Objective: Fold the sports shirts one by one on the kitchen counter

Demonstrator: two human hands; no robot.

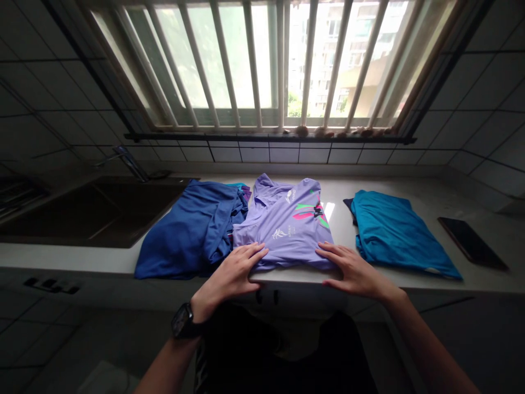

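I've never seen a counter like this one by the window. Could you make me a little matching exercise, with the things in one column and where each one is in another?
Things:
1. Lilac T-shirt
2. Blue garment
3. Teal garment
4. Dark smartphone

Places:
A. Beside the sink
B. At the right end of the counter
C. Touched by the left hand and right hand
D. Between the lilac T-shirt and the dark smartphone

Pairs: 1-C, 2-A, 3-D, 4-B
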